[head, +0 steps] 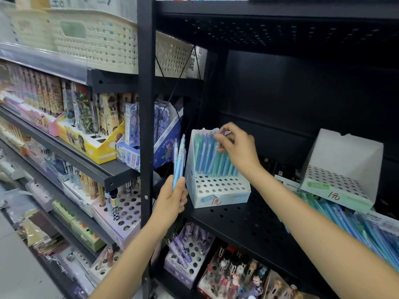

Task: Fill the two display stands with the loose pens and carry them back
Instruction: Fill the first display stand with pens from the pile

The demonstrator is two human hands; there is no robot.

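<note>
1. While the near display stand [216, 186] sits on the black perforated shelf [248, 225] with only its rear rows filled, the filling step is in hand: blue and green pens stand upright at the back, and the front rows of holes are bare.
2. The right hand [235, 145] reaches over the stand's rear rows, thumb and fingertips closed on the top of one pen [217, 152], which leans among the upright ones. Whether its tip is seated in a hole cannot be told.
3. The left hand [172, 201] is clamped on a small bundle of spare pens [179, 162], held upright just beside the stand's left wall, at the black upright post [146, 126].
4. The second display stand [343, 178] stands to the right on the same shelf, well apart from the first, with every visible hole vacant.
5. The loose pens [354, 225] lie in a heap on the shelf in front of and below the second stand, extending toward the right edge of the view.
6. Judgement: the task is at an early stage. One stand is partly loaded, one is untouched, and neither is ready to carry.
7. Judgement: the next move calls for seating the pinched pen, then transferring one pen from the left-hand bundle and aligning its tip with a vacant hole.
8. Surrounding shelves at left and below hold other boxed stationery displays; cream baskets [90, 37] occupy the top shelf.
</note>
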